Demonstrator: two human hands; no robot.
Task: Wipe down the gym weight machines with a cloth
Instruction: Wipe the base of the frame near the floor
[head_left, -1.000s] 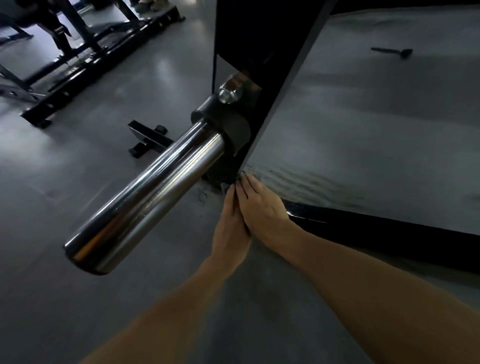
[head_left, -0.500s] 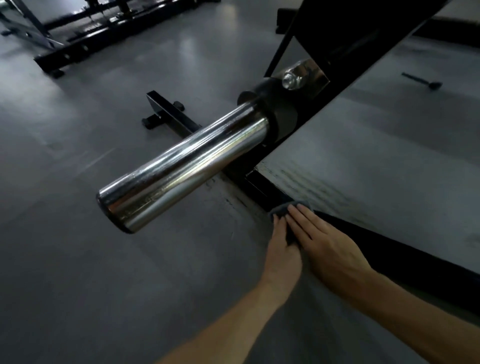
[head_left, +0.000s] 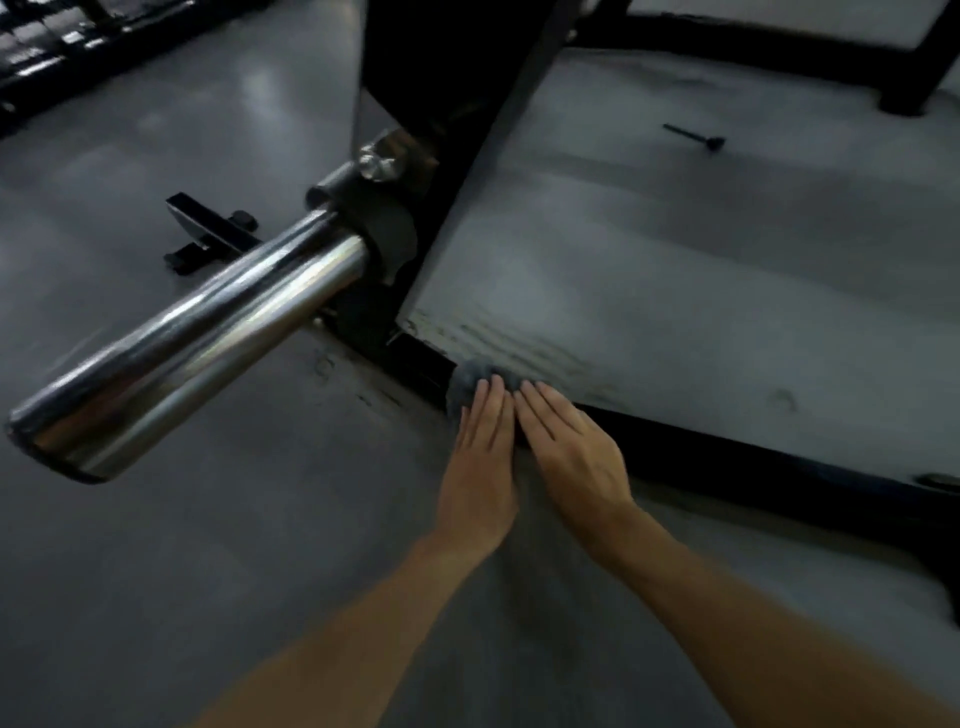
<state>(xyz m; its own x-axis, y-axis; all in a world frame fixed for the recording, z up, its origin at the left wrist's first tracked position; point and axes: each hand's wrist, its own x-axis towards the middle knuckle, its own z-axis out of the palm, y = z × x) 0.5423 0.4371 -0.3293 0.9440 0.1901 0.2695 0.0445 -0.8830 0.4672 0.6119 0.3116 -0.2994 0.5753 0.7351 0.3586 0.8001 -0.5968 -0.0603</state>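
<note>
A dark grey cloth (head_left: 470, 382) lies bunched on the black floor rail (head_left: 727, 467) of a weight machine. My left hand (head_left: 480, 457) and my right hand (head_left: 569, 447) lie side by side on it, fingers straight, pressing it flat against the rail. Most of the cloth is hidden under the fingers. A thick chrome weight peg (head_left: 197, 343) juts out toward me at the left, fixed by a black collar to the machine's black upright (head_left: 447, 93).
The grey gym floor (head_left: 208, 597) spreads to the left and below. A grey platform mat (head_left: 701, 270) lies behind the rail with a small black pin (head_left: 696, 136) on it. A black foot bracket (head_left: 208, 234) and another machine frame (head_left: 62, 47) stand far left.
Both hands slid with the cloth along the floor rail away from the upright's base. The camera view has swung, so the chrome peg appears lower and further left.
</note>
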